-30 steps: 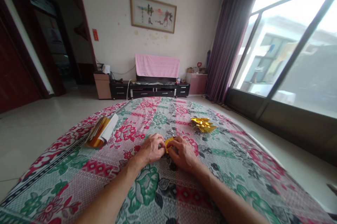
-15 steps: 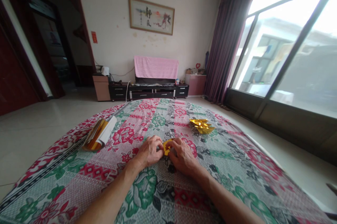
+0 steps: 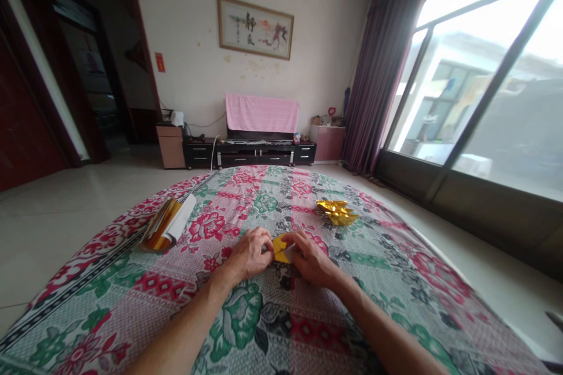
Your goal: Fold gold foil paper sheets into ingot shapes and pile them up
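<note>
Between my two hands is a small piece of folded gold paper [image 3: 280, 250], with a pale patch showing on its right side. My left hand [image 3: 253, 253] pinches its left edge between thumb and fingers. From the right, the thumb and fingers of my right hand [image 3: 308, 254] grip the other side. The paper is held low over the flowered tablecloth [image 3: 246, 310], and my fingers hide its ends. Beyond my right hand lies a cluster of shiny folded gold paper pieces [image 3: 338, 212].
A curled stack of gold and white paper sheets [image 3: 167, 225] lies at the left of the table. Past the far edge stands a low black cabinet [image 3: 255, 158] with a pink cloth [image 3: 263, 112] above it. A large window [image 3: 479, 81] is on the right.
My right hand has shifted slightly right, and more of the gold paper with its pale patch shows between my hands. My left hand stays in place.
</note>
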The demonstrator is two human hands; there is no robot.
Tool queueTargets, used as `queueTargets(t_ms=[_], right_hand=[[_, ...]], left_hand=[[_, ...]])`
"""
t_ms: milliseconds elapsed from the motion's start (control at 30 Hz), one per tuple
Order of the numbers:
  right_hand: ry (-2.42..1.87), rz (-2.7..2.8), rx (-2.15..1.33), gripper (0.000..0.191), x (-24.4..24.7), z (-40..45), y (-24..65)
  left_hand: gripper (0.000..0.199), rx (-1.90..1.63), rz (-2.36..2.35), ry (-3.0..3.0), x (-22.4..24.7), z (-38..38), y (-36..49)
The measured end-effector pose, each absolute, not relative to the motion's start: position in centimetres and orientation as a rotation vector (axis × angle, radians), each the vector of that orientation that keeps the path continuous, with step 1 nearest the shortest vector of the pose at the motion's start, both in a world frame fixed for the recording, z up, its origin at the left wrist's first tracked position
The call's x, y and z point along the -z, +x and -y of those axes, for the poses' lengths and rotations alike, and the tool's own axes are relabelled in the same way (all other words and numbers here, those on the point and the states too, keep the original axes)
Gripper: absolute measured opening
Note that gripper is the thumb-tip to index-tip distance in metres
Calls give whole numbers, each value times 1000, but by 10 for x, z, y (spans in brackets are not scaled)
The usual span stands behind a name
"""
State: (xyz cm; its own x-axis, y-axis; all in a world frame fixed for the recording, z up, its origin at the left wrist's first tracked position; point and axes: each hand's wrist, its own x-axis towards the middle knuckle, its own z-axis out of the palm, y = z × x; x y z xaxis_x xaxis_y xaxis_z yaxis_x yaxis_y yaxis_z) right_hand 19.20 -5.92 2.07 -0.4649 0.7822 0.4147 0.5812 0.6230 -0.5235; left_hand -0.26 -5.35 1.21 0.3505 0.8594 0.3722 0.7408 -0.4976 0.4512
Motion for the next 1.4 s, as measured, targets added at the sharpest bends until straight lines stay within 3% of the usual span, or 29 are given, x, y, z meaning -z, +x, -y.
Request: queueTargets(t_ms=[267,433,600,700,800,1133,1267,1400], right_hand=[[-1231,2083,-88,34,-16,39,199],[-1335,2194,-101,28,-19,37,202],[-1340,2151,-122,33,-25,37,202],[-1374,2056,-241,32,-26,36,201],[-1386,1904,-476,19,-24,33,199],[-1270,1532,-1332,48,-34,37,201],[-1290,1460,-1390,49,-35,40,199],[-1346,1347,-1226,44,-25,40,192]], left_hand=[[9,-864,-1430,2532,-17,58,0],[12,-901,-1379,2598,-19,60,0],[16,-869,-1388,2640,-22,62,-3],[17,-876,-1472,2642,-23,61,-5],[17,-910,-1565,2638,-22,60,-7],[17,-979,-1604,2575,-19,59,-9],[27,-1082,-1543,2612,-28,63,-4],[27,-1096,-1347,2718,-35,74,8]])
